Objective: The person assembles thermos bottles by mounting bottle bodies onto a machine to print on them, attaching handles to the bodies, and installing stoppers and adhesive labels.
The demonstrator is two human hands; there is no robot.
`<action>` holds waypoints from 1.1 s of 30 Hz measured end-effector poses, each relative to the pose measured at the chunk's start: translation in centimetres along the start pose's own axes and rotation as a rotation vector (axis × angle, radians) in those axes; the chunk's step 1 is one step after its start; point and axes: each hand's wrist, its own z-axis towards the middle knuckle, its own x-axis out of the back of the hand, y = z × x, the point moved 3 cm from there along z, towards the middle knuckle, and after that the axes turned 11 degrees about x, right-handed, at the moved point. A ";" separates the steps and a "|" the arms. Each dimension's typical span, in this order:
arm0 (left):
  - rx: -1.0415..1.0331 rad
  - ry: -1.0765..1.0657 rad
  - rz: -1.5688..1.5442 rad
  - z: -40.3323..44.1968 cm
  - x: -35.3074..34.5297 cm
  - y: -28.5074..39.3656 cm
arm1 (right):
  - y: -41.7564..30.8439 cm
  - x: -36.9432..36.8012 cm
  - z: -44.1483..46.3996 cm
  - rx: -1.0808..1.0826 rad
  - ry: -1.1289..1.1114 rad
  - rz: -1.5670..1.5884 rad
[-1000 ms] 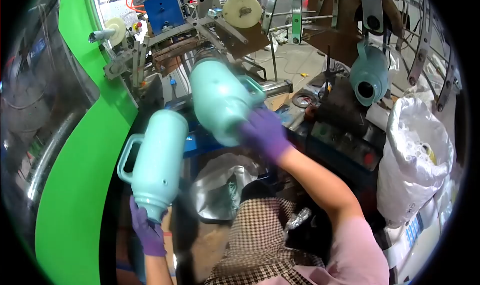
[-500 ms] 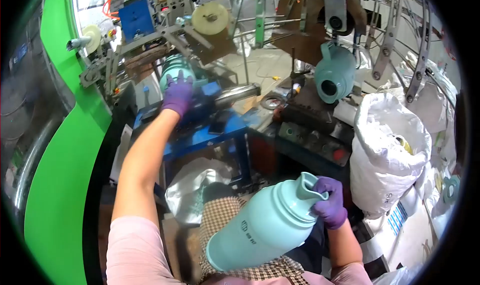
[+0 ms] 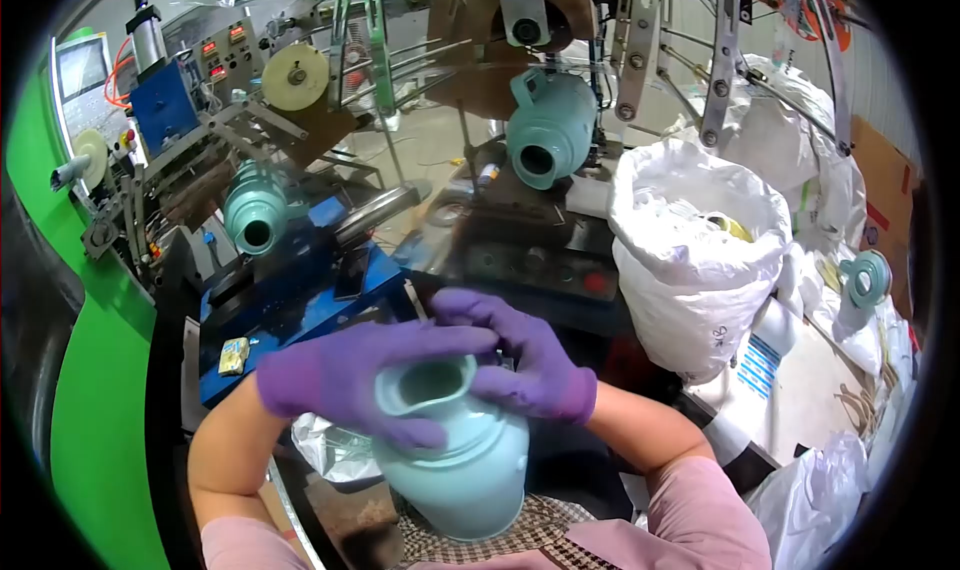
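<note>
A pale teal vacuum jug (image 3: 455,485) stands upright on my lap, its mouth facing up. My left hand (image 3: 350,375), in a purple glove, is beside the mouth with fingers stretched across its far side and thumb apart on the near side; motion blurs it. My right hand (image 3: 535,365), also purple-gloved, is closed at the right side of the neck, where the handle is hidden behind its fingers. A second teal jug (image 3: 258,205) lies in the machine at left, mouth toward me. Another teal jug (image 3: 550,130) is held tilted in the machine ahead.
A white sack (image 3: 690,290) with pale scraps stands at right. Ahead is a control box (image 3: 545,265) with a red button. A blue bench (image 3: 290,320) carries a dark phone (image 3: 352,272). A green panel (image 3: 90,370) borders the left side. Metal arms (image 3: 720,60) hang overhead.
My left hand has left the jug in the left machine and come to the mouth of the jug on my lap. That jug has turned more upright, and the view has swung right.
</note>
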 end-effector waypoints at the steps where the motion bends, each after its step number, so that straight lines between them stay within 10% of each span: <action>1: -0.037 0.021 0.080 -0.9 0.3 0.0 | -0.4 0.9 0.4 0.011 -0.014 -0.134; 5: 0.029 0.264 -0.284 -6.5 1.3 -3.2 | 1.3 8.5 3.5 0.077 0.001 -1.252; 10: 0.221 0.935 -0.492 -11.6 1.5 -13.7 | 11.2 19.6 8.2 -0.201 -0.032 -1.890; 18: -0.101 1.491 -0.648 -9.2 -1.7 -17.2 | -6.8 8.3 -3.8 0.804 0.031 -1.756; 23: -0.127 1.538 -0.806 -2.7 0.7 -16.7 | -10.0 7.5 -4.9 0.394 -0.150 -1.658; 33: -0.315 1.650 -1.065 2.5 -2.1 -16.4 | 8.2 14.3 3.8 0.096 -0.138 -1.724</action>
